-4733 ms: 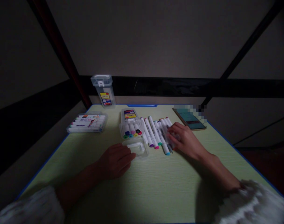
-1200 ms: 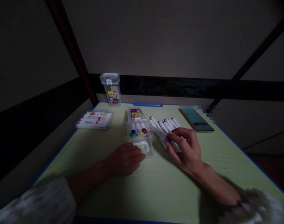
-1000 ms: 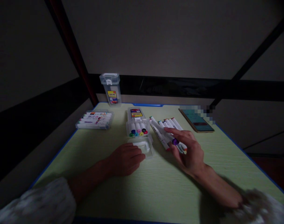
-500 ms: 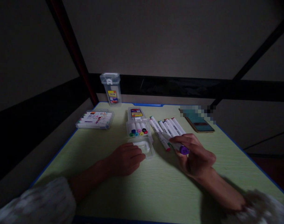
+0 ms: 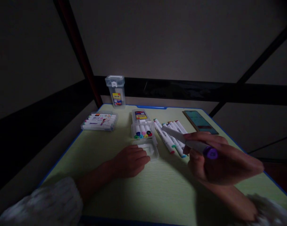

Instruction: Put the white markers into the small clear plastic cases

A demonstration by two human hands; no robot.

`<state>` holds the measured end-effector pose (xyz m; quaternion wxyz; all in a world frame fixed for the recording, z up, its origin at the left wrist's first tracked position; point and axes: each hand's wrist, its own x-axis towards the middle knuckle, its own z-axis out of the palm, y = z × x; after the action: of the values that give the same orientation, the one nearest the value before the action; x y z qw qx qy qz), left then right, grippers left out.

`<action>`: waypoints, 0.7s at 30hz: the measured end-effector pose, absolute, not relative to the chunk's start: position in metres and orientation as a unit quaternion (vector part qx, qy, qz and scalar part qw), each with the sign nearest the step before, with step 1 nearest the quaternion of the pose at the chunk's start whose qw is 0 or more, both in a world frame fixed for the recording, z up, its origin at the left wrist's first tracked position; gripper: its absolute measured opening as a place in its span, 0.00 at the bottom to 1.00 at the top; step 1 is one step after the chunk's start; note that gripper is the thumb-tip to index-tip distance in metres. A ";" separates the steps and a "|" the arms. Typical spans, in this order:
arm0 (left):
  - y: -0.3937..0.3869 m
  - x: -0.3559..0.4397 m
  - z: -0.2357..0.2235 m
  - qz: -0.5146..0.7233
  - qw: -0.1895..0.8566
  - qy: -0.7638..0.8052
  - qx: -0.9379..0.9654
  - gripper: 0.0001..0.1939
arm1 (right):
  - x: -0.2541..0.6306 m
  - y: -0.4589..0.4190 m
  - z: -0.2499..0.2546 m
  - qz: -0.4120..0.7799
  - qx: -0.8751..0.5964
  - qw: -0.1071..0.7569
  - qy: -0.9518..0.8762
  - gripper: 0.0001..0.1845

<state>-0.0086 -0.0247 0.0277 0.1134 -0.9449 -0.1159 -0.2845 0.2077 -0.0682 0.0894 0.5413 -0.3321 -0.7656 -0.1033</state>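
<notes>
Clock read from the wearer's seat, 12 at the far edge. Marker boxes, clear plastic: three; one upright box (image 5: 117, 91) at 11, one flat case (image 5: 99, 121) at 10, one lying box (image 5: 140, 116) near 12. Clear tray-like lid (image 5: 153, 152): one, at the lying box's 6 o'clock. Coloured marker ends (image 5: 143, 134) showing in that box: seven. Loose markers (image 5: 165, 138) on the table: at least six, overlap hides exact count. Purple-ended marker (image 5: 210, 153), in hand: one. Phone (image 5: 200, 121), 1 o'clock: one.
</notes>
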 end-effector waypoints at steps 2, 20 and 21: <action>-0.025 -0.008 0.029 -0.291 0.114 -0.114 -0.943 0.08 | 0.200 -0.068 0.097 -0.126 -0.273 0.567 -0.767 0.08; -0.024 -0.007 0.027 -0.316 0.121 -0.095 -0.936 0.07 | 0.190 -0.068 0.058 -0.043 -0.199 0.586 -0.784 0.25; -0.024 -0.007 0.026 -0.312 0.121 -0.098 -0.937 0.07 | 0.190 -0.067 0.059 -0.043 -0.177 0.594 -0.783 0.25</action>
<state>-0.0074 -0.0243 0.0264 0.1207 -0.9374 -0.0977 -0.3116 0.1896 -0.0674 0.0585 0.5941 -0.1769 -0.7835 -0.0433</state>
